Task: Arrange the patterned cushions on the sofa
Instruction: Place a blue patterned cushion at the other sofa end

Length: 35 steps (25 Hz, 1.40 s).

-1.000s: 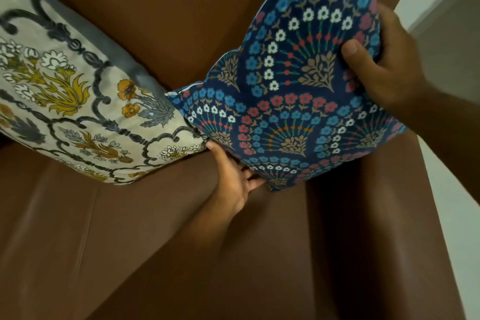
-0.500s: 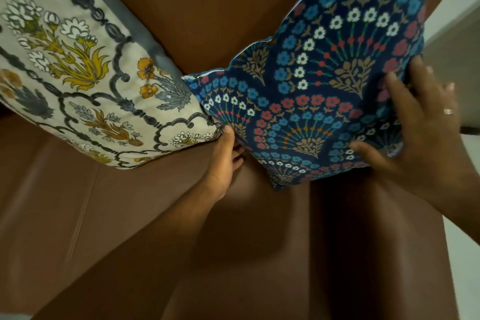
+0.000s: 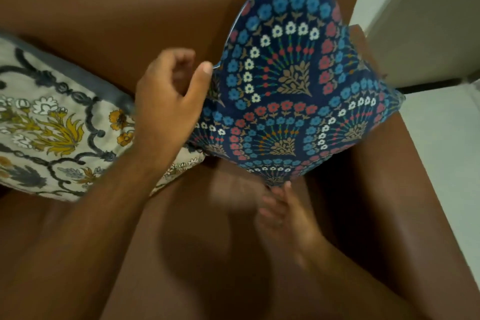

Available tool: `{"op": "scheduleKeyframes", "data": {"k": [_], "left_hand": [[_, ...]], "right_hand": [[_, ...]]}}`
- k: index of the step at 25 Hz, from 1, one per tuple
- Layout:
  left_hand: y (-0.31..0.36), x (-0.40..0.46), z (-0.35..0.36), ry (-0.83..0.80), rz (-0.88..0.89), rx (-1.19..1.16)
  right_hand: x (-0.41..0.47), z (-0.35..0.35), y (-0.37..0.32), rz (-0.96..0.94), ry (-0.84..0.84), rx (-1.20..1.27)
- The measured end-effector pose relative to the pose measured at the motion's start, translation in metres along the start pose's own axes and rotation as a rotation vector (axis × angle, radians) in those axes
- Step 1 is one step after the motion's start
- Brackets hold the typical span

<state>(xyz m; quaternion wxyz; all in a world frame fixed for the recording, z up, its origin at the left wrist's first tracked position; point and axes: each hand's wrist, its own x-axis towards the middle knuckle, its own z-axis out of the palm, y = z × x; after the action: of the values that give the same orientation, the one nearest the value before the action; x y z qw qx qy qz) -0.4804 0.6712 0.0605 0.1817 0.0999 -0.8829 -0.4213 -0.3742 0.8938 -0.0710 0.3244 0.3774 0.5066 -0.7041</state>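
A navy cushion (image 3: 293, 101) with blue, red and white flower fans stands on one corner in the sofa's right end, leaning on the backrest. My left hand (image 3: 168, 101) is at its left corner, thumb tip against the edge and fingers loosely curled, holding nothing. My right hand (image 3: 280, 208), blurred by motion, has its fingers spread just under the cushion's bottom corner. A cream cushion (image 3: 59, 125) with grey scrollwork and yellow flowers lies tilted against the backrest to the left, partly hidden by my left forearm.
The brown leather sofa (image 3: 124, 21) fills the view, with its seat below the cushions and its right armrest (image 3: 389, 189) beside the navy cushion. White floor (image 3: 446, 138) and a pale wall lie beyond the armrest on the right.
My left hand rose from under the navy cushion to its left corner. My right hand left the cushion's right side and dropped to its bottom corner. The cushion now stands more upright.
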Motion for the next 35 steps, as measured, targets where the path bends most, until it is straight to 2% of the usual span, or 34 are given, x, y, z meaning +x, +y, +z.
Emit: {"op": "scheduleKeyframes", "data": {"k": [1, 2, 4, 7, 9, 16, 19, 21, 25, 29, 32, 35], "left_hand": [[0.002, 0.018, 0.004, -0.123, 0.030, -0.020], [0.004, 0.032, 0.011, -0.256, 0.034, -0.047], [-0.001, 0.043, 0.024, -0.445, 0.008, -0.117], [-0.016, 0.044, 0.039, -0.552, 0.033, -0.220], [-0.023, 0.041, 0.047, -0.511, 0.075, -0.269], [-0.002, 0.019, 0.103, -0.493, 0.090, -0.314], [0.009, 0.022, 0.123, -0.434, 0.089, -0.271], [0.004, 0.027, 0.120, -0.421, 0.087, -0.296], [-0.010, 0.029, 0.094, -0.402, 0.121, -0.337], [-0.010, 0.029, 0.089, -0.391, 0.122, -0.301], [-0.018, 0.022, 0.086, -0.341, 0.088, -0.272], [-0.026, 0.013, 0.082, -0.259, 0.051, -0.298]], "right_hand": [[0.009, 0.020, 0.004, 0.161, -0.077, 0.209], [0.018, 0.040, 0.009, 0.238, -0.133, 0.422], [0.032, 0.077, 0.013, 0.254, -0.176, 0.777], [0.051, 0.107, 0.004, 0.118, -0.125, 1.142], [0.060, 0.106, -0.007, 0.028, -0.118, 1.249], [0.058, 0.043, -0.042, -0.050, -0.033, 1.187], [0.053, 0.029, -0.051, -0.021, -0.067, 1.168], [0.050, 0.033, -0.045, 0.041, -0.071, 1.119], [0.054, 0.032, -0.027, 0.120, 0.035, 1.024], [0.063, 0.007, -0.038, 0.014, 0.065, 1.068], [0.063, 0.004, -0.056, -0.046, 0.025, 0.933], [0.063, 0.003, -0.069, -0.089, 0.055, 0.850]]}}
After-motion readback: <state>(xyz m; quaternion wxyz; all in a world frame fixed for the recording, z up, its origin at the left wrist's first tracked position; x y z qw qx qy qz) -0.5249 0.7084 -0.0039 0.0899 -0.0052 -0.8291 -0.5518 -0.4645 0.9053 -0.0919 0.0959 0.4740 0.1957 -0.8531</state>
